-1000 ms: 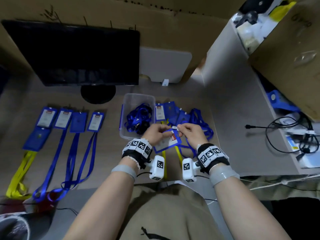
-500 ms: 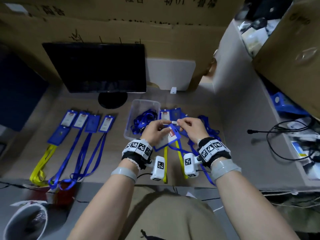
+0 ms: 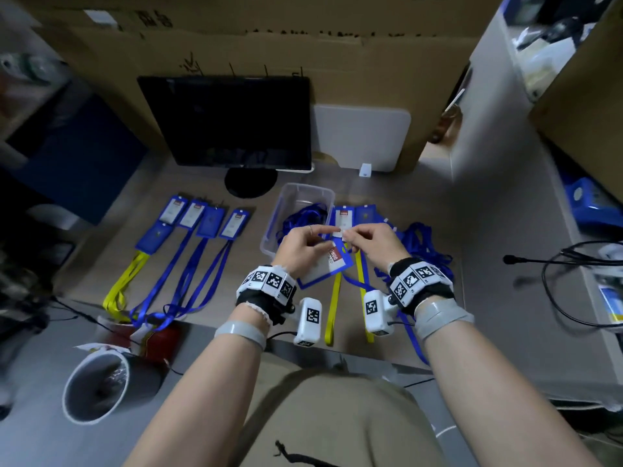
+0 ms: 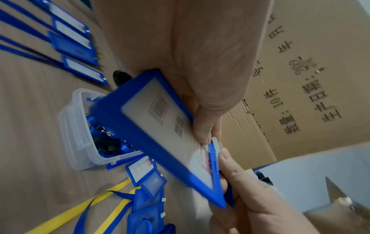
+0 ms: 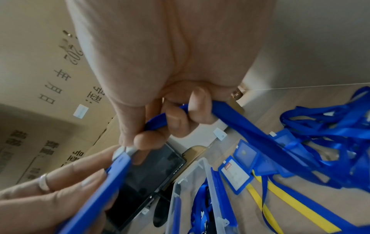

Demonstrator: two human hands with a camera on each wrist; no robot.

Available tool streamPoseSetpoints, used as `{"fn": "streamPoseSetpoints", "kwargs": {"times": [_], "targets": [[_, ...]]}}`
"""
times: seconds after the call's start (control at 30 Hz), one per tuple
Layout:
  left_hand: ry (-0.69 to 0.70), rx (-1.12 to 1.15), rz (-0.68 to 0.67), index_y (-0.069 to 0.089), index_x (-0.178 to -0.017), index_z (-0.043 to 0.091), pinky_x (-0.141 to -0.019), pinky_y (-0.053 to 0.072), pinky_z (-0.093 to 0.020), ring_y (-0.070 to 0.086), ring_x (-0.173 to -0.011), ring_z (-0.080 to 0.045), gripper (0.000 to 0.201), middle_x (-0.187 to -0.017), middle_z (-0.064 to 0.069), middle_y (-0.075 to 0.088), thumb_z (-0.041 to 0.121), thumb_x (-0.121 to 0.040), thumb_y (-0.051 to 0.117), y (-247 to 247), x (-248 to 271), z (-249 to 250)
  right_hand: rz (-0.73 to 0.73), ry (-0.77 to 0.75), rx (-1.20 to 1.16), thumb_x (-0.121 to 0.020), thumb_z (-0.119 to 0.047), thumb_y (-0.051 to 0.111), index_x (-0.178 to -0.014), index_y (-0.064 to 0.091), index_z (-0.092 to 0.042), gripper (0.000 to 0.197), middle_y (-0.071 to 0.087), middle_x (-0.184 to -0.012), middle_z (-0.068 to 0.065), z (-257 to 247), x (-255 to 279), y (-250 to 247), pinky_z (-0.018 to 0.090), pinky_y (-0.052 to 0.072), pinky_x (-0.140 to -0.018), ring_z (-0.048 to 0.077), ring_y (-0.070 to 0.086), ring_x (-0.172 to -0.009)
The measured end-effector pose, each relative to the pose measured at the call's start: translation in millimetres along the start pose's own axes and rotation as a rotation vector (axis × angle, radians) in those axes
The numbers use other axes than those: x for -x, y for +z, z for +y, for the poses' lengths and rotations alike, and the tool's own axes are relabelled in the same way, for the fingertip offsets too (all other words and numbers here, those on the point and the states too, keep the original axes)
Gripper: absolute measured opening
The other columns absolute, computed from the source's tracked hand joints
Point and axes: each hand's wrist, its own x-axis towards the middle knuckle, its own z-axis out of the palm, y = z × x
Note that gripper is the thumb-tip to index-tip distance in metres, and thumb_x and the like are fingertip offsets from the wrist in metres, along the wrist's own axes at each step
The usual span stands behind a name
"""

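Observation:
A blue badge holder (image 3: 332, 269) with a white card inside hangs above the desk, in front of the clear box. My left hand (image 3: 322, 235) grips its top corner, thumb on the card face (image 4: 202, 126). My right hand (image 3: 349, 235) pinches the white clip tab (image 3: 338, 233) at the holder's top edge between thumb and forefinger. In the right wrist view the tab (image 5: 124, 150) sits at the holder's edge (image 5: 100, 190), and a blue lanyard strap (image 5: 230, 120) runs under my curled right fingers. Whether the clip is through the holder's slot is hidden.
A clear plastic box (image 3: 296, 197) of blue lanyards stands behind my hands. Several finished badges (image 3: 202, 217) with blue and yellow straps lie in a row at the left. Loose holders and lanyards (image 3: 421, 244) are piled at the right. A monitor (image 3: 229, 123) stands behind, cables (image 3: 573, 281) far right.
The head view has tilted back and now takes in more of the room. Both hands stay together on the badge holder, and the left forefinger has stretched towards the tab.

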Motion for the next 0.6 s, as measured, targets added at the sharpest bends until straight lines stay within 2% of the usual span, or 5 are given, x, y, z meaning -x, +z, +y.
{"fn": "streamPoseSetpoints", "kwargs": {"times": [0.13,0.3,0.43,0.53,0.6], "targets": [[-0.083,0.290,0.084,0.068,-0.116,0.008,-0.061,0.046,-0.019,0.057,-0.060,-0.007,0.029,-0.074,-0.006,0.064,-0.002,-0.092,0.055,-8.8,0.2,-3.0,-0.071,0.045,0.047,-0.095,-0.032,0.060,-0.083,0.075,-0.009,0.031,0.070,-0.071,0.006,-1.6,-9.4,14.1,0.032,0.049,-0.072,0.009,0.057,-0.067],[-0.135,0.410,0.104,0.057,-0.129,0.003,-0.052,0.043,-0.009,0.055,-0.048,0.004,0.040,-0.061,0.007,0.065,-0.011,-0.095,0.040,-29.3,-2.5,-2.9,-0.084,0.048,0.087,-0.091,-0.013,0.059,-0.068,0.072,-0.021,0.027,0.070,-0.069,0.003,-2.0,-10.0,37.9,0.036,0.048,-0.076,0.013,0.058,-0.069],[-0.132,0.483,-0.019,0.056,-0.133,0.004,-0.075,0.059,-0.030,0.070,-0.074,-0.016,0.049,-0.107,-0.021,0.067,-0.014,-0.094,0.034,-48.4,-2.9,-4.6,-0.017,0.116,0.171,-0.089,-0.014,0.063,-0.076,0.075,-0.014,0.018,0.075,-0.075,0.003,-10.6,-17.6,66.6,0.039,0.052,-0.082,0.017,0.066,-0.078],[-0.162,0.560,-0.040,0.061,-0.128,0.008,-0.072,0.060,-0.035,0.069,-0.076,-0.021,0.039,-0.104,-0.018,0.070,-0.005,-0.097,0.040,-68.4,-6.4,-11.7,-0.030,0.170,0.280,-0.088,-0.021,0.063,-0.067,0.072,-0.021,0.023,0.075,-0.079,0.001,-23.1,-25.0,85.6,0.035,0.052,-0.082,0.019,0.068,-0.086],[-0.183,0.591,-0.047,0.063,-0.124,0.010,-0.075,0.057,-0.036,0.066,-0.076,-0.022,0.033,-0.098,-0.015,0.070,0.001,-0.096,0.049,-84.2,-8.8,-17.4,-0.017,0.190,0.312,-0.090,-0.020,0.063,-0.080,0.076,-0.021,0.017,0.076,-0.084,0.002,-31.6,-29.2,97.2,0.032,0.053,-0.081,0.018,0.068,-0.086]]}}
